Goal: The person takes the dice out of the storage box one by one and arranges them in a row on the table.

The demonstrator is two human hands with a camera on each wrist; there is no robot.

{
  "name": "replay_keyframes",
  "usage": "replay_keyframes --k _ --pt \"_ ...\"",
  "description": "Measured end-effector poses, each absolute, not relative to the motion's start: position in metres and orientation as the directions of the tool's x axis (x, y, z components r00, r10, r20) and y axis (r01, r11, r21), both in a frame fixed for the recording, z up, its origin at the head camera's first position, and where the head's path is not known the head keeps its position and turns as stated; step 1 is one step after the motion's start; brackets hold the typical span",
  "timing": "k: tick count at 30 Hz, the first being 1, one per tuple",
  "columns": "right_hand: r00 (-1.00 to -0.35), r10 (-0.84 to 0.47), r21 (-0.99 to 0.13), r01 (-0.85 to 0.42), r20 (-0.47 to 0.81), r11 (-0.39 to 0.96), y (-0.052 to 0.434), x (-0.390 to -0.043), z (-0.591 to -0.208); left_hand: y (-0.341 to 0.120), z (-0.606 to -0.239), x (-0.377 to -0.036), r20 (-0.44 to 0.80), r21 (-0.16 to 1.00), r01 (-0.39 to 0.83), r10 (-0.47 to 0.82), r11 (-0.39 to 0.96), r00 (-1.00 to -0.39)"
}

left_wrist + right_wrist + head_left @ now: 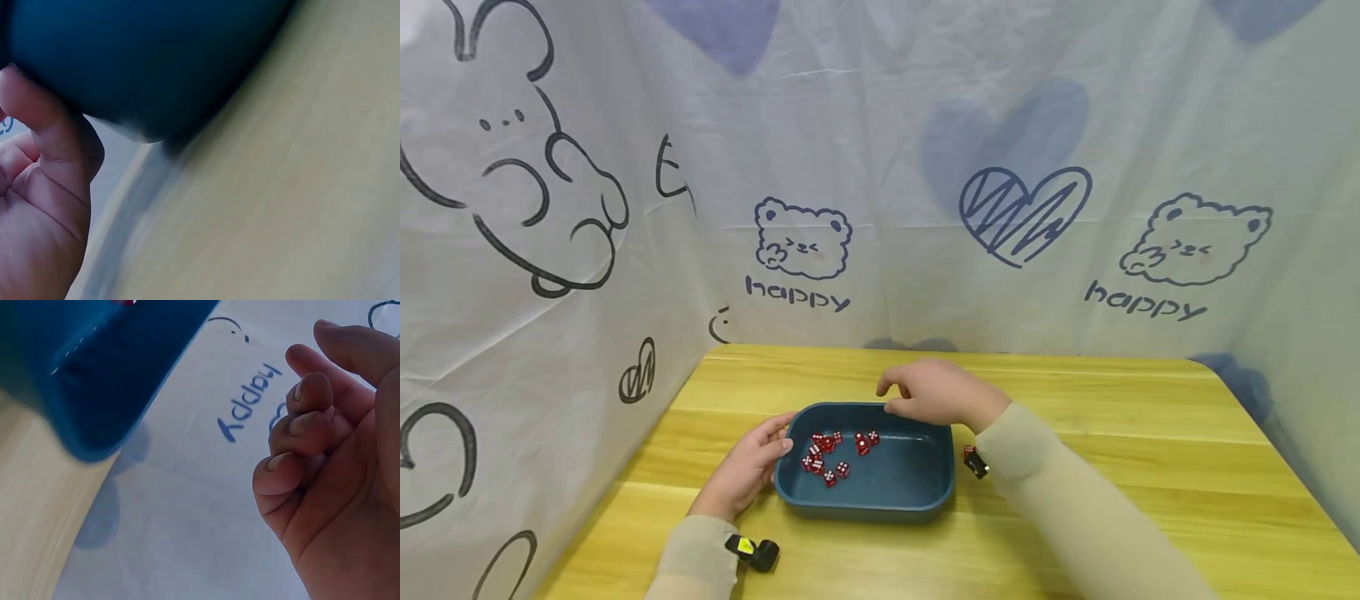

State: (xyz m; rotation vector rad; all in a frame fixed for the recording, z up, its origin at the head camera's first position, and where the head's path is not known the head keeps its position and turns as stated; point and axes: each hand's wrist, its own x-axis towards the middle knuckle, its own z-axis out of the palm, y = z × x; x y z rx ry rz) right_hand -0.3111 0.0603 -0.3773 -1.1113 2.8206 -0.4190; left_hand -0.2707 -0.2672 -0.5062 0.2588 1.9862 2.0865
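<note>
A dark teal rectangular tub (895, 471) stands on the wooden table. Several red dice with white pips (827, 442) lie inside, mostly towards its left half. My left hand (748, 462) grips the tub's left end, thumb at the rim and fingers along the outer wall. In the left wrist view, the thumb (37, 106) meets the tub's side (150, 62). Above the far rim, towards the right, is my right hand (936, 392), its fingers loosely curled with nothing in them. The right wrist view shows that bare palm (350, 500) apart from the tub.
On the table (1112, 400), a red die (968, 451) lies right of the tub, partly covered by the black wrist camera (976, 463). Another camera (756, 552) sits at the left cuff. A printed white curtain (895, 167) hangs behind and along the sides.
</note>
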Motion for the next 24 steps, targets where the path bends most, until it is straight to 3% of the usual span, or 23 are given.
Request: replay_keyframes --k 16,24 --pt "-0.644 -0.764 -0.325 -0.713 -0.047 0.621 -0.007 -0.32 -0.41 -0.27 -0.506 -0.269 -0.042 0.998 -0.057 0.308 -0.041 -0.951" --pt "-0.662 -0.734 -0.363 -0.653 -0.152 0.665 -0.021 -0.32 -0.442 -0.271 -0.509 -0.271 -0.032 0.998 -0.048 0.319 -0.041 -0.947"
